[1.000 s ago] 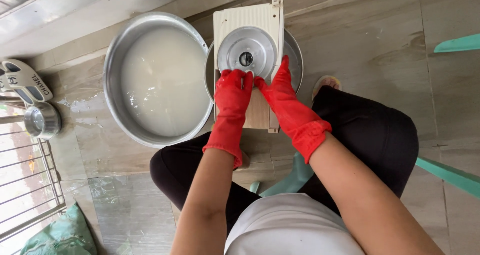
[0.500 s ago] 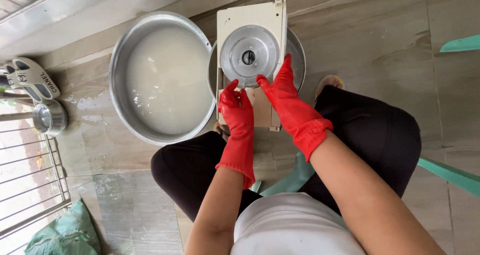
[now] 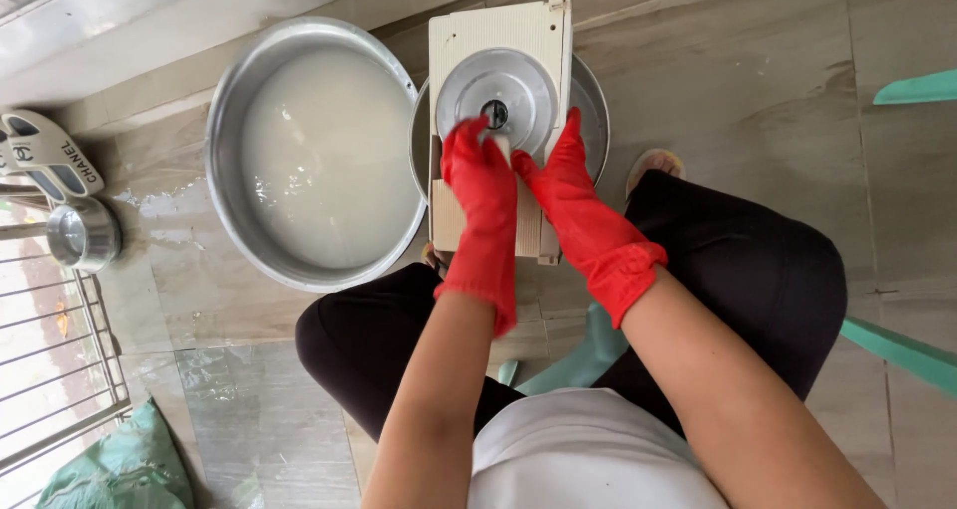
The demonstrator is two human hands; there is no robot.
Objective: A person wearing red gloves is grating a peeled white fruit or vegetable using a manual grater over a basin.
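From the head camera we see our left hand (image 3: pixel 485 195) and right hand (image 3: pixel 570 192), both in red rubber gloves, on a cream slicer board (image 3: pixel 498 40) laid across a steel basin (image 3: pixel 596 100), beside a large basin of cloudy water (image 3: pixel 324 155) on the tiled floor (image 3: pixel 758 80). Both hands' fingers are pressed together around a small pale piece (image 3: pixel 501 147) at the round metal disc (image 3: pixel 495 88). We judge slicing is underway; the next stroke calls for steady pressure, fingertips clear.
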